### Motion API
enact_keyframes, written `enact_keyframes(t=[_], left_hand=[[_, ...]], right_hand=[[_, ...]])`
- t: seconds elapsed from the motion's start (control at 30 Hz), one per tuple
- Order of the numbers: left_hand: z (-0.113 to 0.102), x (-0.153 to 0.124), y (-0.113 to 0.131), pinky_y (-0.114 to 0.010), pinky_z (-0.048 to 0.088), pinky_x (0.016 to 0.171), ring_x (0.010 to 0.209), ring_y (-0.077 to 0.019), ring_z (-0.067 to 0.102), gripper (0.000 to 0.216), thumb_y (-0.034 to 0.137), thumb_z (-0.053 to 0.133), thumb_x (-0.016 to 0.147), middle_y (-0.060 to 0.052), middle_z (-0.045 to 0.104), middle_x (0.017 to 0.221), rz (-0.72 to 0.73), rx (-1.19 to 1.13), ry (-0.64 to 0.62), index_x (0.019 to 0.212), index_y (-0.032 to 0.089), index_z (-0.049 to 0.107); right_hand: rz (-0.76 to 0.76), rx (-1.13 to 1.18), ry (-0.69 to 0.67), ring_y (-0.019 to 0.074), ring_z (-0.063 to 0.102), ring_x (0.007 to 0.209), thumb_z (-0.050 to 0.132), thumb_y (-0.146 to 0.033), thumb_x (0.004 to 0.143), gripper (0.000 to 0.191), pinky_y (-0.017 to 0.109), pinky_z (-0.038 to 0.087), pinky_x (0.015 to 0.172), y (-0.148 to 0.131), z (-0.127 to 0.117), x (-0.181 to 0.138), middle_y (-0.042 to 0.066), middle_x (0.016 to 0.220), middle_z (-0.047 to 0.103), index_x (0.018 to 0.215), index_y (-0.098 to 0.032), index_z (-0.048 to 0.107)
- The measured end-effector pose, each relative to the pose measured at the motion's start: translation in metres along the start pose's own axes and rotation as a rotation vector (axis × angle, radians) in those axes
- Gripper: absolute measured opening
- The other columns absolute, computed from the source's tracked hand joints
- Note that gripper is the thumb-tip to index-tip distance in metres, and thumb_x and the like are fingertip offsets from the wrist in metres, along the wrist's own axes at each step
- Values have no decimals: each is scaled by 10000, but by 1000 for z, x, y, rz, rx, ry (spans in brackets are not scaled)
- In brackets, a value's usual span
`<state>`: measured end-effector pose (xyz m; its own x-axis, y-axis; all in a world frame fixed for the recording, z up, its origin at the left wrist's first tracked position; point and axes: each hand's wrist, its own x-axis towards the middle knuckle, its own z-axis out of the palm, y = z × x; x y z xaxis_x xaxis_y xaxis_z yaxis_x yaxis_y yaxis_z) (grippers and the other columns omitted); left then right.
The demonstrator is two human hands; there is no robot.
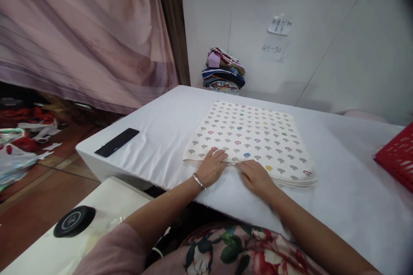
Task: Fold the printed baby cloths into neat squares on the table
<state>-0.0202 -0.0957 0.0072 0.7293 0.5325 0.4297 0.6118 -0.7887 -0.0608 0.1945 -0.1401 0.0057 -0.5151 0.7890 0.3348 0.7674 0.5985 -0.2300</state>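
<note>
A folded white cloth [254, 131] lies on the table in front of me, printed with rows of grey mushrooms and a few red, blue and yellow ones. Its layers show along the near edge and at the near right corner. With a bracelet on its wrist, my left hand [212, 167] holds the near edge, fingers on the top layer. Close beside it, my right hand [257, 177] grips the same edge with bent fingers. Both thumbs are partly hidden, as is the cloth's underside.
The table wears a white cover [155, 137]. On it are a black phone-like slab [117, 142] at the left, a stack of folded fabrics [223, 71] by the wall and a red basket [396, 154] at the right. A white surface with a round black object [74, 221] stands lower left.
</note>
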Motion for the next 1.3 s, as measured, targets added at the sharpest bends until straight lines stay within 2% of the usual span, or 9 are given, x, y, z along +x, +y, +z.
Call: enact_keyframes(t=[0.1,0.23,0.37,0.43,0.6,0.87,1.07,1.2,1.3], left_hand=[[1,-1,0,-418,267,1029,1109,-189,434,213,165,451,854,-23,573,1092,-1,-19,10,781,193,649],[1,-1,-1,-409,283,1013,1079,-185,441,204,168,458,849,-30,566,1101,-2,-43,14,784,194,650],[1,-1,-2,-411,278,1010,1071,-184,433,191,160,467,839,-31,563,1097,4,-59,-4,777,191,645],[2,-1,-3,-409,275,1009,1065,-184,430,192,154,468,836,-33,560,1096,6,-59,-10,769,188,645],[2,-2,-3,-395,287,989,1059,-194,421,189,164,473,837,-31,545,1119,0,-64,-1,783,193,652],[3,-4,-2,-321,380,788,845,-164,468,189,171,463,851,-27,575,961,-56,-58,-88,856,219,646],[5,-8,-2,-302,390,728,801,-161,491,175,171,469,851,-30,586,918,-34,-5,-107,942,211,612],[3,-7,-4,-306,389,729,833,-168,500,168,161,436,863,-33,588,963,15,21,-112,918,187,593],[2,-7,-4,-306,386,739,858,-168,497,155,155,433,861,-30,565,1066,39,25,-107,905,179,579]], right_hand=[[89,91,29,200,519,910,400,-245,869,377,353,436,799,-2,-1,1,78,1015,594,1239,-204,458],[101,102,16,177,516,849,363,-218,889,298,305,444,733,0,-3,10,47,910,602,1070,-253,597],[84,-62,147,180,491,822,341,-167,893,323,297,417,684,7,-7,18,56,895,596,1000,-243,636],[41,-163,171,181,478,815,340,-134,890,326,301,396,689,9,-6,19,65,893,591,966,-223,644],[-77,-211,23,178,468,823,401,-163,890,245,300,378,721,6,1,11,62,892,574,931,-215,637],[-47,-181,-95,205,454,919,387,-116,843,314,331,372,759,6,2,6,83,999,560,1076,-193,584],[-34,-109,-132,218,448,979,417,-162,825,330,355,378,823,1,-5,4,103,1056,540,1126,-165,552],[-13,55,-140,218,485,975,422,-290,862,304,368,405,840,2,-16,4,91,1069,556,1106,-198,579],[59,239,-123,193,519,1001,332,-325,911,330,340,428,859,12,-24,9,54,1084,580,1057,-241,615]])
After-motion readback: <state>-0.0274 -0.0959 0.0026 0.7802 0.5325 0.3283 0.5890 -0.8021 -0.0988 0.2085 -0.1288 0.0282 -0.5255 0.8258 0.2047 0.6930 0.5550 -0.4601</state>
